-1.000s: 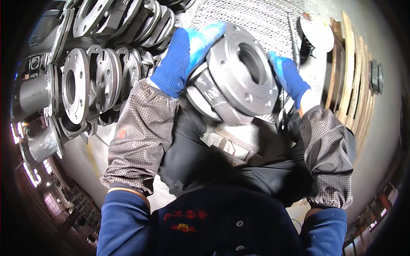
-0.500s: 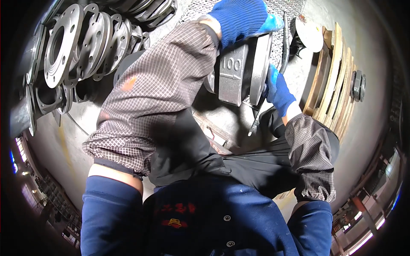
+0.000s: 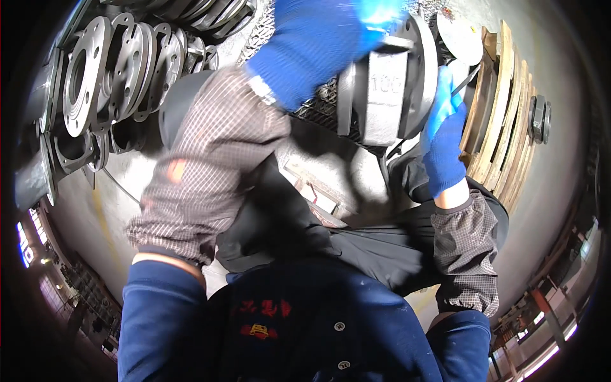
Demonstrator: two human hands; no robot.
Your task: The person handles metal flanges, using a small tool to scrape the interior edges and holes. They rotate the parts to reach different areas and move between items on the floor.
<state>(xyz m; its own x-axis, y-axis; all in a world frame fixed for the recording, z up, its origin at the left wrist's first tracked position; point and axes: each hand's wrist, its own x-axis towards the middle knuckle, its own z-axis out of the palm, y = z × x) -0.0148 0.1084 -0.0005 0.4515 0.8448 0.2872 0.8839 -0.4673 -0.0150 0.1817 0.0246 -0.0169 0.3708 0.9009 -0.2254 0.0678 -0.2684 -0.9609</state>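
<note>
The left hand [image 3: 328,44], gloved in blue and blurred, reaches over the top of a grey flanged casting [image 3: 385,86]; whether it grips cannot be told. The casting stands between both hands, its round flange facing right. Just beside that flange, the right hand [image 3: 445,130] points its fingers upward, its grip unclear. Farther right are wooden slats [image 3: 499,121].
</note>
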